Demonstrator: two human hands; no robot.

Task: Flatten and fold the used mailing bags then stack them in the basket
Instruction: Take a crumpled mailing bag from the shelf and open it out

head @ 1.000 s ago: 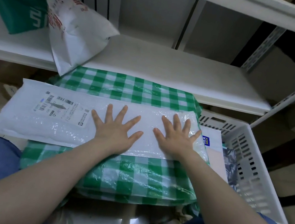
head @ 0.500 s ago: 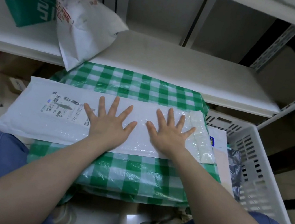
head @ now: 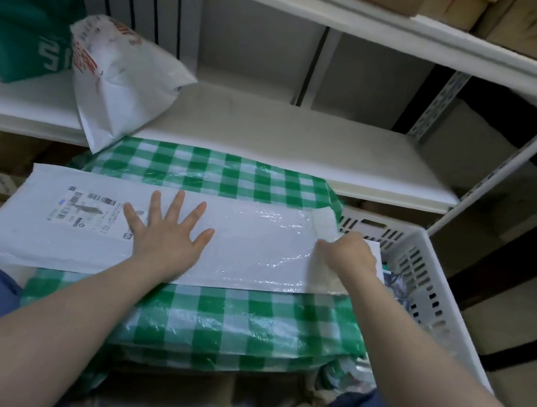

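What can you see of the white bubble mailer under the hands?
The white bubble mailer is long, glossy, crinkled plastic, lying flat on the green checked bag. A barcoded shipping label sits near its left end; a flap at its right end. The left hand presses flat on its middle; the right hand grips its right end.

We see a white bubble mailer [head: 253,253] lying flat across a green-and-white checked plastic bundle [head: 209,319], overhanging it at the left end. Behind, the white shelf [head: 286,137] carries a green bag [head: 19,30] and a white printed mailing bag [head: 122,79], whose lower corner hangs past the shelf's front edge.
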